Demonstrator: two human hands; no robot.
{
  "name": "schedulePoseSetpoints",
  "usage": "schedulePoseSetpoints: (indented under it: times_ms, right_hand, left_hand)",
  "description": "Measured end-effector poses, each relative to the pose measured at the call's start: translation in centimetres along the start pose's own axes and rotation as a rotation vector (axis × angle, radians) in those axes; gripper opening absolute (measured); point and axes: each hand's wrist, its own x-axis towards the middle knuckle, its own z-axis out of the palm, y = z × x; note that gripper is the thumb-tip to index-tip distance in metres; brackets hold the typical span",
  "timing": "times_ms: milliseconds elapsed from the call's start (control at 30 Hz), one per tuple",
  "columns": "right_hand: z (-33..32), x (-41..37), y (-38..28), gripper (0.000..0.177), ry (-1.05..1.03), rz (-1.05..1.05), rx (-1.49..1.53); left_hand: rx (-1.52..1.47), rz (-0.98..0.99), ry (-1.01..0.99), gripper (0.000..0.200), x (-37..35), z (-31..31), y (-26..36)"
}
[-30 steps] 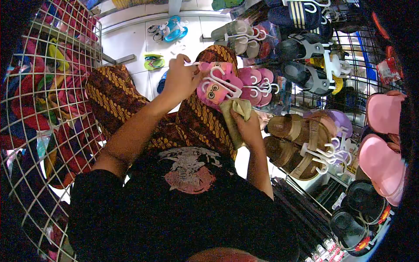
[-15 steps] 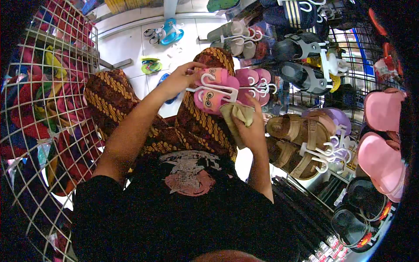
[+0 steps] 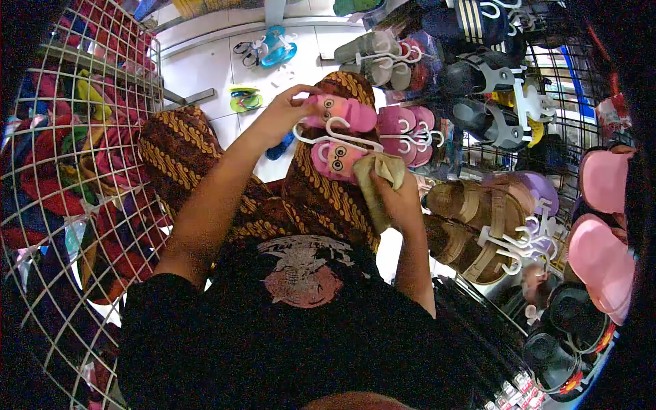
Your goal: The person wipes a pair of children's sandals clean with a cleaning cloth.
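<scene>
Shirt: nearest to us at 6 o'clock, a black T-shirt (image 3: 294,328) with a faded pink and white print, soft and creased.
Trousers: brown batik trousers (image 3: 321,198) with fine gold patterning, knees raised toward 12 o'clock.
Right hand: our right hand (image 3: 400,201) sits just right of centre, fingers curled tight around a cloth.
Cloth: the olive-tan cloth (image 3: 377,176) is limp and folded, pressed against the lower slipper at its 3 o'clock side.
Slippers: the pink slippers (image 3: 345,115) are held above the right knee, just above centre. They are smooth moulded foam, rounded, each with a cartoon face of two round eyes.
Axis: we see the upper slipper's long axis run from 9 o'clock to about 4 o'clock, face end at 9 o'clock. The lower one lies alongside, face toward us, its far end hidden by the cloth.
Hanger: a thin white plastic hanger (image 3: 342,137) curves between the two slippers.
Left hand: our left hand (image 3: 283,113) pinches the face end of the upper slipper, fingers closed on it.
Sandals: at 3 o'clock, tan strapped sandals (image 3: 471,219) on white hooks.
Rack: at 9 o'clock, a white wire grid (image 3: 41,225) over red and yellow goods.
Floor: at 12 o'clock, glossy white tiles (image 3: 198,68) with blue flip-flops (image 3: 277,44).
</scene>
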Motion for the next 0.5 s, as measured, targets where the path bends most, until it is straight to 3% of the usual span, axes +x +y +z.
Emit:
schedulePoseSetpoints:
  times_ms: [200,433,500]
  right_hand:
    - [0.1,-0.4,1.7,0.040,0.035,0.046,0.090]
    - [0.2,-1.0,1.3,0.036,-0.034,-0.142,0.086]
    - [0.3,-1.3,0.9,0.034,-0.040,-0.104,0.119]
  left_hand:
    - [-0.086,-0.109,-0.062,0.040,0.7,-1.7,-0.1]
    - [-0.408,-0.293,-0.025,0.026,-0.1,-0.4,0.0]
    - [-0.207,-0.118,-0.107,0.013,0.7,-2.0,-3.6]
